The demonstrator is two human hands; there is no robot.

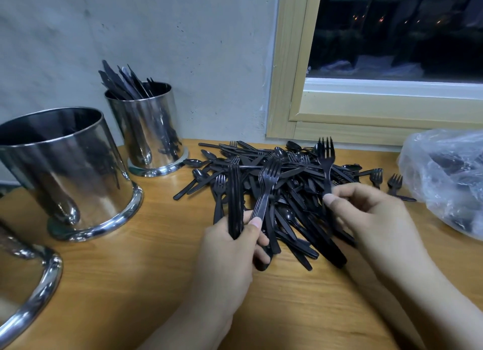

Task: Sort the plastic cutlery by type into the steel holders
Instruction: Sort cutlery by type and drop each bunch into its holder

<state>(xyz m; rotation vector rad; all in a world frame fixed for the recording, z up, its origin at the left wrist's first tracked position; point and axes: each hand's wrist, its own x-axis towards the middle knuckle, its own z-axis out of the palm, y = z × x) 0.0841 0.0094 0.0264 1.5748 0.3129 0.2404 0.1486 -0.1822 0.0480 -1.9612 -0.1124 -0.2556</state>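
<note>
A pile of black plastic cutlery (295,182), forks, spoons and knives mixed, lies on the wooden table (130,284). My left hand (227,253) grips a bundle of black forks (266,190) and other pieces, tines up. My right hand (366,211) pinches a single black fork (326,164) by its handle and holds it upright over the pile. Three steel holders stand at the left: the far holder (150,130) has black knives in it, the middle holder (68,166) shows a dark inside, and the near holder (28,279) is cut off by the frame edge.
A crumpled clear plastic bag (444,177) with dark cutlery inside sits at the right edge of the table. A grey wall (156,35) and a wood-framed window (295,88) rise directly behind the table. Bare wood lies in front of the pile.
</note>
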